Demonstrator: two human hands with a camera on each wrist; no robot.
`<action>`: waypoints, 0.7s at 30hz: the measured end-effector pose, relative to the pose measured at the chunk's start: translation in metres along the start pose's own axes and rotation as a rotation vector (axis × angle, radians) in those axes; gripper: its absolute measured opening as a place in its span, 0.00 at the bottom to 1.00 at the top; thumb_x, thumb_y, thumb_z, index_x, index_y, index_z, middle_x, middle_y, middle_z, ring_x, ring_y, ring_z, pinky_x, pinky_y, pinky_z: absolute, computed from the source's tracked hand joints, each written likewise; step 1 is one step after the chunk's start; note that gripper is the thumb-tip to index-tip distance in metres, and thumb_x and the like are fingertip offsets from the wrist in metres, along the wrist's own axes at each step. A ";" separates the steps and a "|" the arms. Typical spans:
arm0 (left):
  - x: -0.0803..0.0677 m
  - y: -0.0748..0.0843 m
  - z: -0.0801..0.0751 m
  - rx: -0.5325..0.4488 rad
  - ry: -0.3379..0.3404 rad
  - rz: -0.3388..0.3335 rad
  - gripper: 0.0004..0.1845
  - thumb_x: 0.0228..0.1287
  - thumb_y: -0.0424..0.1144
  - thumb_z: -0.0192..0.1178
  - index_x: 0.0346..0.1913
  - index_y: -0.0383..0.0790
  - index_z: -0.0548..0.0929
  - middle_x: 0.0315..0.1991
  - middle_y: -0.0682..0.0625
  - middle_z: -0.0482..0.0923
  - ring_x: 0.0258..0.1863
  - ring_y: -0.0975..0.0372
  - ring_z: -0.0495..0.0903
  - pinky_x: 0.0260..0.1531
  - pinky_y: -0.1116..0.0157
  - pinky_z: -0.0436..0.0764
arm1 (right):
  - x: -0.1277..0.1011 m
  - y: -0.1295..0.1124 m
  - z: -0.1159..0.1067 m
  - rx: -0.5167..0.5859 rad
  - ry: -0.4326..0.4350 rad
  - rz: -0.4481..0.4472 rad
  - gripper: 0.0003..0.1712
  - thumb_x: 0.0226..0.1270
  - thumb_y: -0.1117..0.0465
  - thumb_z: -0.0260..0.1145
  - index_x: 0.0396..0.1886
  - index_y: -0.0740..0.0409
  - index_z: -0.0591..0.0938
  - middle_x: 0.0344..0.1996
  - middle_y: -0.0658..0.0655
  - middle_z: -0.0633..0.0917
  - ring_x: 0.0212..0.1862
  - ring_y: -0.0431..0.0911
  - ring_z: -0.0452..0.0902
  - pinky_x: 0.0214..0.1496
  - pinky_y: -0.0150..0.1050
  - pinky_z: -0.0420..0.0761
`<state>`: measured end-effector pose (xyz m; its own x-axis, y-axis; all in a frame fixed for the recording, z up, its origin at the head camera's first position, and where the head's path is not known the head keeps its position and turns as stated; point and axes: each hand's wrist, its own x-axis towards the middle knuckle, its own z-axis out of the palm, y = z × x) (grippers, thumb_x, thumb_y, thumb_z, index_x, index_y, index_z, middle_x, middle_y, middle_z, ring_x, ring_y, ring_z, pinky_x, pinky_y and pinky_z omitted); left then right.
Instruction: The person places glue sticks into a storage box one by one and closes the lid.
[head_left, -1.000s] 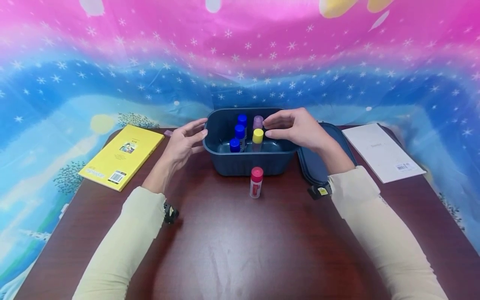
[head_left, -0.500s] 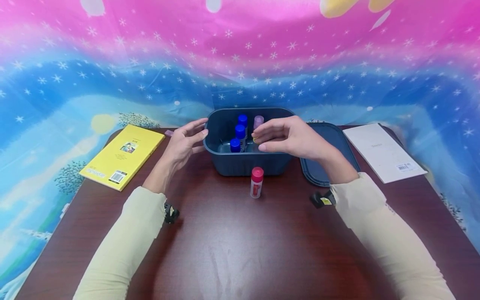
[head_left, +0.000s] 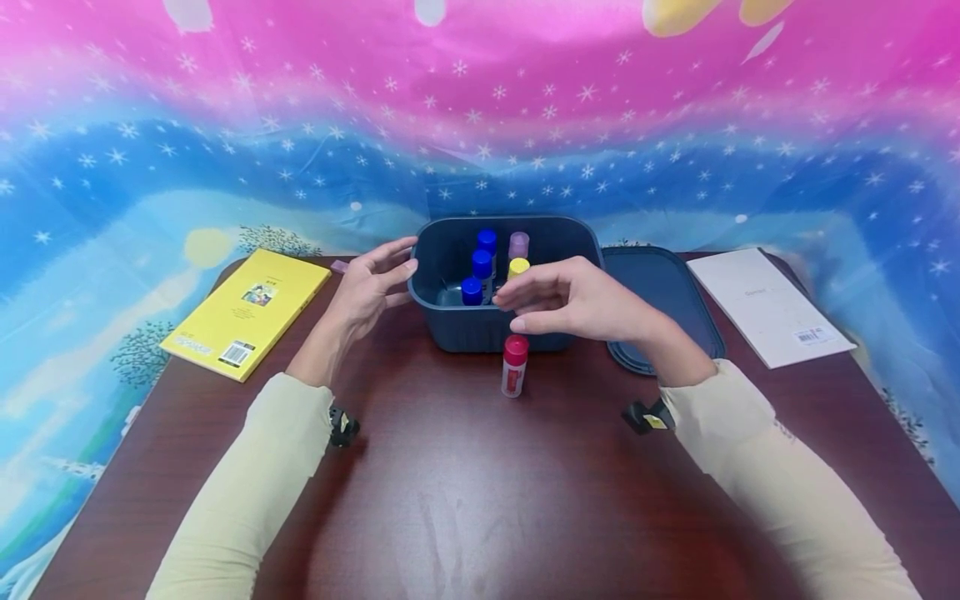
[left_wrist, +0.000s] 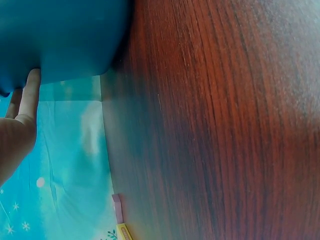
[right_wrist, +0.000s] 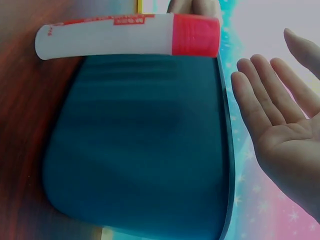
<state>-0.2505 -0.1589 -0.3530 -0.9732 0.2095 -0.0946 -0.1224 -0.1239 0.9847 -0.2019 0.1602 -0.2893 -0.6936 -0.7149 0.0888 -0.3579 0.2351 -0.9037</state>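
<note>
My left hand (head_left: 367, 279) rests its outstretched fingertips on the left end of a dark blue-grey plastic box (head_left: 461, 329). In front of the box a glue stick (head_left: 514, 371) with a red cap and white barrel stands upright on the table. My right hand (head_left: 581, 300) hovers just above it, near the box's front rim, with loosely bent fingers and nothing in them. Inside the box stand 3 blue-capped sticks (head_left: 482, 263), a yellow-capped one (head_left: 518, 267) and a purple-topped one (head_left: 518, 244). My right hand partly covers the yellow-capped stick.
Right of the box lies its dark lid (head_left: 660, 292), partly behind my right forearm. A yellow book (head_left: 247, 312) is on the left and a white book (head_left: 768, 304) on the right. A patterned cloth (head_left: 480, 125) hangs behind the brown table (head_left: 450, 492).
My right hand has come from over the purple-topped stick, past the yellow-capped one, down and forward to above the red-capped glue stick. The left hand has stayed at the box.
</note>
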 end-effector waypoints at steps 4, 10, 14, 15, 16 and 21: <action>0.000 0.000 0.000 0.001 0.000 0.001 0.28 0.75 0.37 0.59 0.75 0.43 0.69 0.74 0.42 0.63 0.71 0.51 0.67 0.63 0.47 0.73 | -0.002 0.003 0.005 0.029 -0.048 0.007 0.21 0.67 0.68 0.71 0.59 0.65 0.82 0.57 0.66 0.83 0.59 0.61 0.80 0.58 0.41 0.82; 0.000 0.000 0.001 0.004 0.000 -0.005 0.28 0.75 0.37 0.59 0.75 0.43 0.69 0.75 0.42 0.63 0.71 0.51 0.67 0.63 0.47 0.74 | -0.003 0.009 0.013 0.031 -0.096 0.033 0.23 0.67 0.68 0.72 0.61 0.65 0.82 0.59 0.66 0.82 0.62 0.60 0.78 0.60 0.41 0.81; 0.000 0.000 0.001 0.004 0.001 -0.008 0.29 0.75 0.37 0.59 0.76 0.44 0.69 0.75 0.42 0.62 0.71 0.51 0.67 0.63 0.47 0.73 | -0.003 0.015 0.017 -0.013 -0.112 0.043 0.23 0.66 0.65 0.72 0.61 0.64 0.82 0.58 0.60 0.84 0.61 0.55 0.79 0.61 0.42 0.80; 0.000 0.000 0.000 0.005 0.002 -0.008 0.29 0.75 0.37 0.59 0.76 0.44 0.69 0.75 0.42 0.62 0.71 0.51 0.67 0.63 0.47 0.73 | -0.003 0.017 0.018 -0.023 -0.117 0.047 0.23 0.66 0.65 0.73 0.61 0.64 0.82 0.58 0.60 0.84 0.61 0.55 0.80 0.61 0.43 0.80; 0.000 0.000 0.000 0.004 0.003 -0.008 0.29 0.75 0.37 0.59 0.76 0.44 0.69 0.75 0.42 0.62 0.71 0.51 0.67 0.63 0.47 0.73 | -0.002 0.018 0.019 -0.033 -0.122 0.052 0.23 0.66 0.64 0.73 0.61 0.63 0.82 0.58 0.59 0.84 0.61 0.54 0.80 0.61 0.43 0.80; 0.001 -0.001 -0.001 0.000 0.005 -0.009 0.29 0.75 0.37 0.59 0.76 0.44 0.69 0.75 0.42 0.63 0.71 0.51 0.67 0.63 0.47 0.73 | -0.001 0.025 0.023 -0.052 -0.131 0.089 0.23 0.66 0.62 0.73 0.61 0.61 0.83 0.59 0.59 0.83 0.60 0.53 0.80 0.61 0.44 0.80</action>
<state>-0.2512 -0.1593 -0.3538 -0.9731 0.2054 -0.1042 -0.1311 -0.1222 0.9838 -0.1955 0.1516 -0.3219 -0.6380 -0.7685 -0.0492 -0.3331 0.3329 -0.8822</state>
